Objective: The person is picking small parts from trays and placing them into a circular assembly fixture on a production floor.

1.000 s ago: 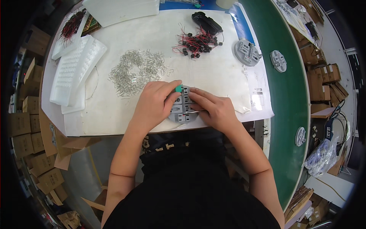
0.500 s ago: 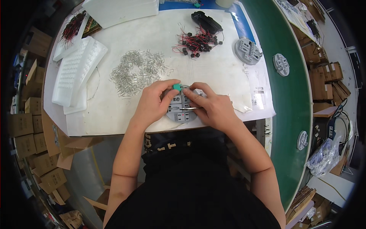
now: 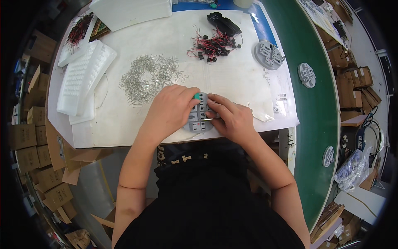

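A round grey plate (image 3: 200, 126) with raised sockets lies near the table's front edge, between my two hands. My left hand (image 3: 170, 108) is closed on a small green block (image 3: 197, 96), pressing it at the plate's upper part; its fingertips partly cover the block. On the plate's right side rests my right hand (image 3: 235, 120), fingers bent. Out of that hand sticks a thin silver metal tool (image 3: 205, 120), lying across the plate; its far end is hidden in the palm.
Loose U-shaped metal pieces (image 3: 149, 79) lie left of the plate. Beyond are black parts with red wires (image 3: 215, 45) and a black case (image 3: 224, 24). White foam trays (image 3: 85, 79) stand left. Another grey plate (image 3: 268, 55) sits right, near a green belt (image 3: 311, 124) carrying more.
My left hand has shifted right and rolled over the green block, covering more of it. My right index finger has drawn back slightly. The plates on the green belt have slid nearer.
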A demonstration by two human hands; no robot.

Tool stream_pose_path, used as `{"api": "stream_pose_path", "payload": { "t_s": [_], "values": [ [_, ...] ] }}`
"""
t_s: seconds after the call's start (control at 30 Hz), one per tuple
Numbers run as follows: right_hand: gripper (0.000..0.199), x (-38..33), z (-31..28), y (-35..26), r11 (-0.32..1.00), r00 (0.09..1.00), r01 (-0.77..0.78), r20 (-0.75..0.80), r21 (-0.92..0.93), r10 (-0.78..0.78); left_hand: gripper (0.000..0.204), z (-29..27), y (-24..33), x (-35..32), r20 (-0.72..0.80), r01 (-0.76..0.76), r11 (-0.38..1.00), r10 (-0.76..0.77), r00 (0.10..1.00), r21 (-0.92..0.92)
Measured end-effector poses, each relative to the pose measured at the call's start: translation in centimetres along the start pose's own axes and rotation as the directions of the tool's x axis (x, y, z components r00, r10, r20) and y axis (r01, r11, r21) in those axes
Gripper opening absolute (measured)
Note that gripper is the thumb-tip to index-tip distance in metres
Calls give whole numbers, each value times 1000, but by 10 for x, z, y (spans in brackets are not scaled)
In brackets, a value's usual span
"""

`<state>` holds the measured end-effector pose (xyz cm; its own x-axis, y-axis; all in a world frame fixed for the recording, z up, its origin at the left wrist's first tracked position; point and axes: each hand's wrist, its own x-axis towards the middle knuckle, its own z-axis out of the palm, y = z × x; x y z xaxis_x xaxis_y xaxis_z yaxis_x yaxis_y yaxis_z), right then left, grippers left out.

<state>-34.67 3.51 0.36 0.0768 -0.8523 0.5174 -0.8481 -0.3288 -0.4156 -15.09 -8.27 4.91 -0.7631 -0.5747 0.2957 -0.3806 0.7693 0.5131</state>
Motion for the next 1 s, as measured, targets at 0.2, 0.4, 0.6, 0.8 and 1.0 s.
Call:
{"api": "stream_pose_path", "payload": {
  "t_s": [0.2,0.4,0.6,0.8,1.0],
  "values": [
    [34,1,0,0,1000,1000,-11,3,4,11,16,-10,6,13,241,1,991,-34,970,135],
    [29,4,-4,-6,998,998,-67,24,16,66,18,-5,4,22,287,-75,976,14,958,203],
    [19,58,-22,26,942,946,-307,-64,138,317,20,0,7,15,249,10,981,-60,967,196],
    [24,116,-11,77,943,917,-223,275,-246,289,32,35,-2,-8,-63,4,998,0,998,58],
    [23,73,-36,67,766,810,-576,70,287,583,42,43,8,-16,-377,87,996,-80,923,2]
  ]
}}
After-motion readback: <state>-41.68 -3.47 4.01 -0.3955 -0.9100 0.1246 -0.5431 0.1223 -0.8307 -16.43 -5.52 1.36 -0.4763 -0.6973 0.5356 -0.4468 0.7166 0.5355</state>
